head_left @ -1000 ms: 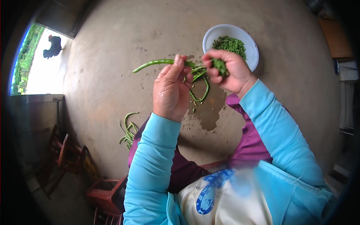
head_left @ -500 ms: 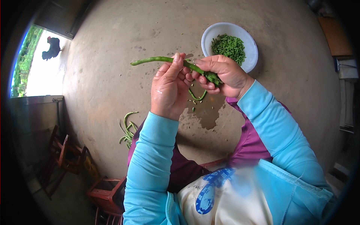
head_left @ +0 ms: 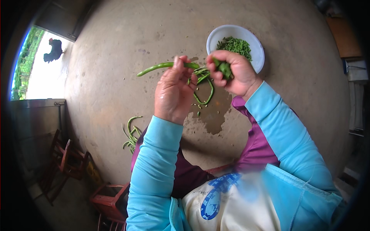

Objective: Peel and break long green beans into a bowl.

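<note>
Long green bean (head_left: 162,67) was pinched at near end by left hand (head_left: 174,92), free end jutting leftward. Broken bean pieces (head_left: 224,69) were clenched in right hand (head_left: 231,73), just beside left. White bowl (head_left: 257,50) beyond right hand was partly filled with chopped beans (head_left: 236,45). Work judged partway: whole beans (head_left: 131,133) remained on concrete floor (head_left: 108,88) below left forearm, few more (head_left: 204,86) beneath hands.

Both arms are covered to the wrist by long, light blue sleeves (head_left: 154,161), close-fitting and smooth. A purple garment (head_left: 254,150) is seen beneath them at the chest and between the arms. Lower down, a pale cream apron (head_left: 239,211) with a blue printed mark is worn, edged in light blue cloth. The hands (head_left: 173,92) are left bare, without gloves or rings
</note>
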`<state>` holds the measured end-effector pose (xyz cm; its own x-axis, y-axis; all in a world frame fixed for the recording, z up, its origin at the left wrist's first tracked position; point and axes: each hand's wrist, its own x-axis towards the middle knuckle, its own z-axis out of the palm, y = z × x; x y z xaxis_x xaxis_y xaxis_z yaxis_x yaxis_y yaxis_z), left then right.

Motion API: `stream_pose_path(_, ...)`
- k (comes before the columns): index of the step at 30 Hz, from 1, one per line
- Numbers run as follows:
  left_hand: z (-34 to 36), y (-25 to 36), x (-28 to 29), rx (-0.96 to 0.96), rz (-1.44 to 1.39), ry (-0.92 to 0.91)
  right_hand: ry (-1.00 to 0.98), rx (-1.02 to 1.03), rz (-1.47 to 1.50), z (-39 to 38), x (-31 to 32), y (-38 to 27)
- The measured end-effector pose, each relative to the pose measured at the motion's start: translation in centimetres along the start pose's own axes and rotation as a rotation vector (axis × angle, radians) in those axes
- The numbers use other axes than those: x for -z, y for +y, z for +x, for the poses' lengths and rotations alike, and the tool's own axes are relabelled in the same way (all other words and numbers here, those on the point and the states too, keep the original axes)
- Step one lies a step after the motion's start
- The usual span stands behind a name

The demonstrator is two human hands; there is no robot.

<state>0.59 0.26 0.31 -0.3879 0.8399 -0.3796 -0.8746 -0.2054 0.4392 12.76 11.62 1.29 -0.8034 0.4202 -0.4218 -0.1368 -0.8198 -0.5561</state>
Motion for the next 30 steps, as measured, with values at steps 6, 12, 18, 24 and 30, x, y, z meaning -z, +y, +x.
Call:
stream_pose_path(6, -0.3, 0.0, 0.5, 0.078, 0.237, -0.167, -0.144, -0.145, -0.217, -0.5, -1.5, 0.9)
stream_pose_path(12, 0.0, 0.1, -0.4, -0.116, 0.128, 0.010, -0.170, 0.003, -0.096, -0.2, -0.4, 0.9)
stream_pose_path(18, 0.2, -0.5, -0.2, -0.136, -0.028, 0.040, -0.144, 0.136, 0.349, 0.9, 0.9, 0.5)
stream_pose_path(24, -0.4, 0.0, -0.3, -0.083, 0.093, -0.050, -0.004, -0.100, 0.010, 0.1, -0.2, 0.3)
stream_pose_path(30, -0.3, -0.1, -0.3, -0.067, 0.196, -0.079, -0.118, -0.208, -0.185, -0.7, -1.0, 0.2)
